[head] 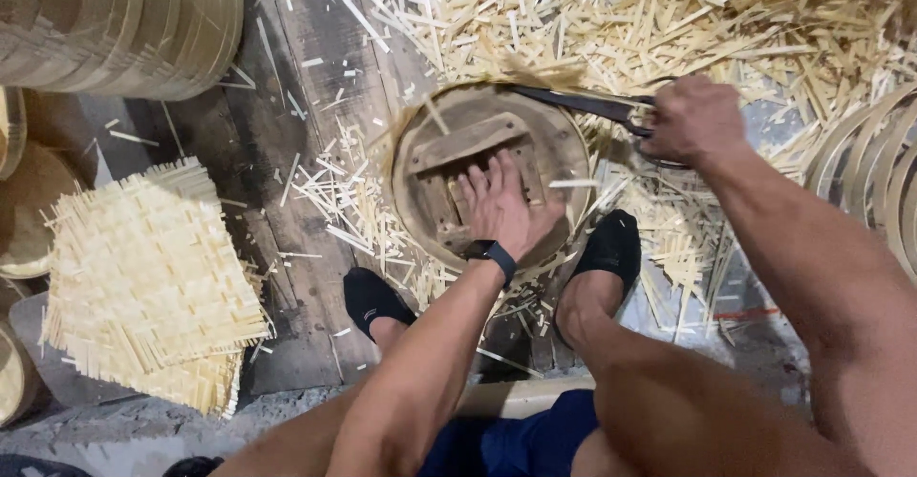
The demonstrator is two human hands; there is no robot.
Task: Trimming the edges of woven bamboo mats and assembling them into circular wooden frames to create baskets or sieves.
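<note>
Starting at the far left of my view, a stack of woven bamboo mats (143, 286) lies flat on the floor planks (287, 85), well apart from both hands, with rolled bamboo hoops (124, 23) above it in the corner. Moving right, my left hand (501, 205) presses palm-down on the round wooden form (487, 176), fingers (487, 176) spread flat and released, grasping nothing, just pinning the disc near its lower edge beside the raised crossbar (468, 141). The disc sits on the floor between my two black-shod feet (611, 248), directly ahead of my knees. Its rim carries a thin bamboo edge, blurred at the top. Further right, my right hand (693, 119) is clenched around the handles of dark shears (583, 105), whose blades run nearly level, pointing left toward the disc's upper right rim and touching or just meeting it. So the long axis of the shears lies left to right, tangent to the top of the form, and the right hand is the nearer one to that cutting edge while the left anchors from below. Around and beyond lies a thick litter of cut bamboo strips (669, 19), and at the right edge more bent hoops (864, 171).
</note>
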